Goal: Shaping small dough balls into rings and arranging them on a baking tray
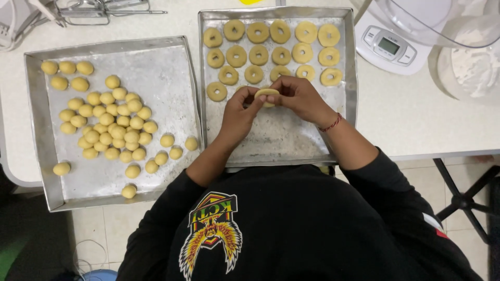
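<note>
At nine o'clock, a square metal tray (34, 130) carrying loose yellow dough balls (107, 119), most bunched near its middle, a few stragglers along its edges

At twelve o'clock, a second metal tray (350, 78), just beside the first, with ring-shaped dough pieces (259, 54) in rows across its far half

At one o'clock, a white kitchen scale (388, 47) partly under a clear plastic bowl (432, 21); at two o'clock, a floury round container (471, 67)

At eleven o'clock, wire mixer beaters (99, 10) lying flat on the pale table (416, 119)

At four o'clock, tiled floor (427, 177) and the black legs of a stand (469, 198)
</note>
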